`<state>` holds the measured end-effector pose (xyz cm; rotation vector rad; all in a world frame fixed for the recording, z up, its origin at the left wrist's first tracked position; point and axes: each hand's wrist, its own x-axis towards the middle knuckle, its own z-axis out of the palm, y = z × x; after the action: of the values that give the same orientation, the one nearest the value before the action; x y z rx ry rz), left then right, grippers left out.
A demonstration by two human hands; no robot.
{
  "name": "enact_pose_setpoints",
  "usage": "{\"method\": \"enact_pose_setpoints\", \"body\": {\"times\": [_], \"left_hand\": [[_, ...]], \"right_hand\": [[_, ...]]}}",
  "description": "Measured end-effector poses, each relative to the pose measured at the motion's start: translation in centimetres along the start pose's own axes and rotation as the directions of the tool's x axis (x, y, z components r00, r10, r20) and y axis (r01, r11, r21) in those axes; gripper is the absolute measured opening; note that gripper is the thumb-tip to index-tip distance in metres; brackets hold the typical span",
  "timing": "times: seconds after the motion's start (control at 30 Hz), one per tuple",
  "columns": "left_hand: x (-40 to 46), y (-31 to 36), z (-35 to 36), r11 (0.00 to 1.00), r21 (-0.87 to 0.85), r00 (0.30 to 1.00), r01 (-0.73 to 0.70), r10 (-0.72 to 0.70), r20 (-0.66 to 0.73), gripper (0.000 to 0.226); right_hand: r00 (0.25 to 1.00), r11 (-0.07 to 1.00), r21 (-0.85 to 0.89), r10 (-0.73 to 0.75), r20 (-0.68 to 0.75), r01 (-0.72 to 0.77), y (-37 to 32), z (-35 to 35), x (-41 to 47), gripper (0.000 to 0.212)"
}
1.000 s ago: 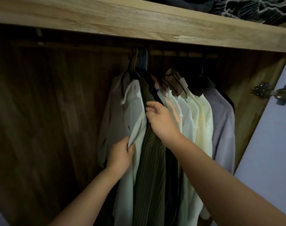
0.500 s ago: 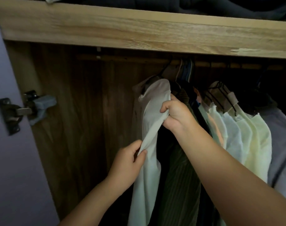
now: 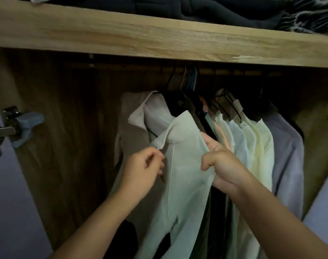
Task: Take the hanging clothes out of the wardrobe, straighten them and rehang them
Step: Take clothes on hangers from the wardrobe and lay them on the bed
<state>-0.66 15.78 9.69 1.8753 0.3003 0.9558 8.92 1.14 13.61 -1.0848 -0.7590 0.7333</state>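
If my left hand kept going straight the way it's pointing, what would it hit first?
Probably the pale green shirt: the left hand points up and right at its collar edge, already about touching it.

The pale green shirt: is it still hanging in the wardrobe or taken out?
Still hanging: the pale green shirt sits among the other garments while both hands grip it.

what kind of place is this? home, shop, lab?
Most likely a home bedroom wardrobe. Shirts hang on hangers from a rail under a wooden shelf stacked with folded dark clothes, and a door hinge shows at the left. Both hands grip a pale shirt.
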Motion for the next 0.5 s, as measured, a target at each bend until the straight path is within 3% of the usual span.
{"method": "enact_pose_setpoints", "body": {"times": [0.1,0.2,0.27,0.33,0.4,0.5], "left_hand": [[1.2,0.2,-0.3,0.998,0.003,0.986,-0.069,0.069,-0.152,0.033],[2.3,0.3,-0.5,0.951,0.212,0.938,-0.225,0.270,-0.216,0.015],[3.3,-0.2,0.1,0.871,0.420,0.945,-0.256,0.317,-0.080,0.025],[3.7,-0.7,1.2,0.795,0.518,0.948,-0.317,0.278,0.154,0.047],[2.9,-1.1,2.4,0.808,0.427,0.903,-0.406,0.285,0.321,0.058],[0.1,-0.6,4.5,0.810,0.310,0.847,-0.498,0.378,0.374,0.053]], "right_hand": [[0.998,0.994,-0.080,0.069,0.011,-0.068,0.3,-1.2,-3.8,0.074],[0.994,0.986,-0.120,0.109,-0.030,-0.111,0.6,-2.5,-7.8,0.076],[0.990,0.983,-0.122,0.129,-0.064,-0.136,0.6,-3.2,-10.7,0.076],[0.985,0.979,-0.128,0.144,-0.096,-0.156,0.2,-3.8,-13.7,0.076],[0.979,0.978,-0.120,0.153,-0.136,-0.170,-0.3,-4.3,-16.8,0.075],[0.965,0.969,-0.159,0.153,-0.213,-0.189,-1.1,-4.6,-21.7,0.070]]}}
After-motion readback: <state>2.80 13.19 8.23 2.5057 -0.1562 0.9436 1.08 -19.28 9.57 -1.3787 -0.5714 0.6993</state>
